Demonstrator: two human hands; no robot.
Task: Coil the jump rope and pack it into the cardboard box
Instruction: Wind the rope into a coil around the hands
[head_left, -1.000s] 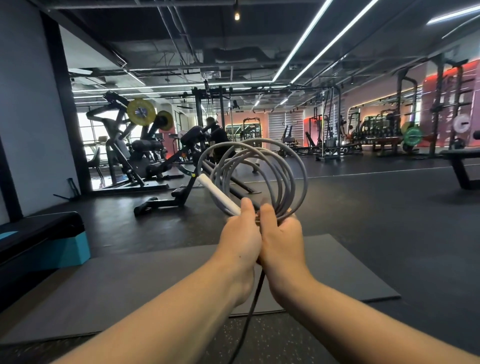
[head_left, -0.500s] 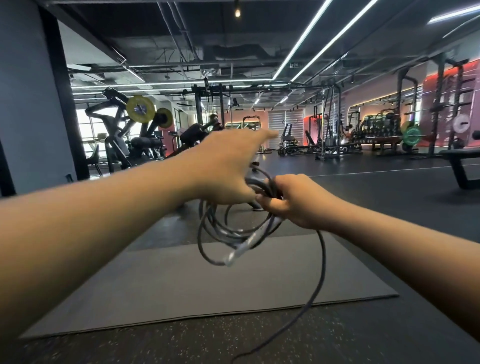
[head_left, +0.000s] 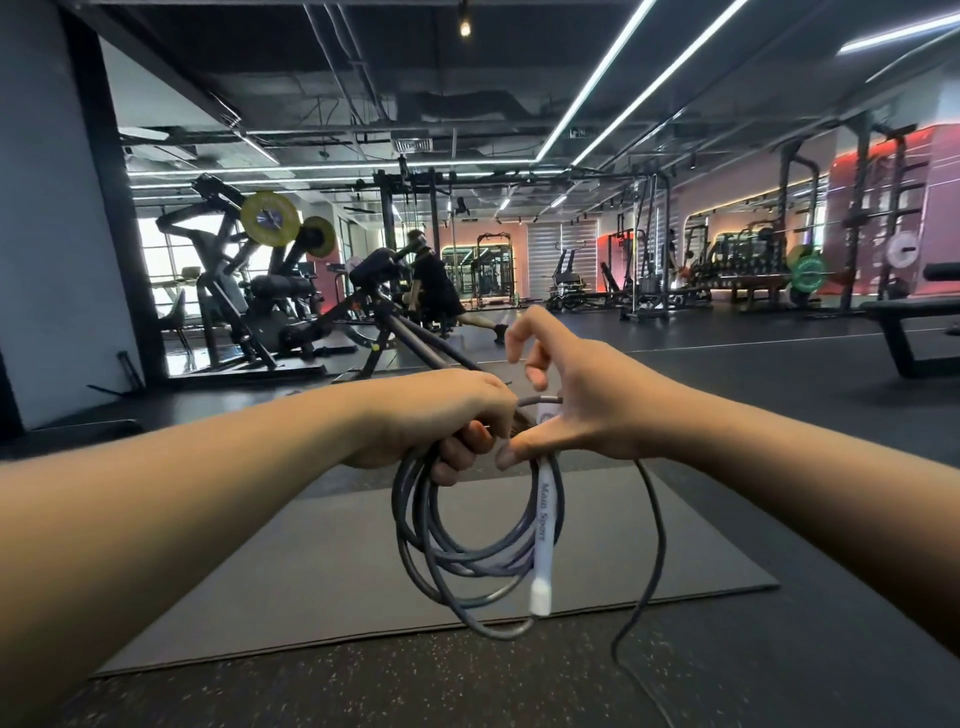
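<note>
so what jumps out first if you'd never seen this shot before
Two bare forearms reach in and meet at centre frame, where the left hand grips a bundle of dark grey jump rope loops hanging below it. The right hand is spread open beside it, with a white handle dangling under its thumb. Behind, a yellow weight plate stands out on a machine at upper left.
</note>
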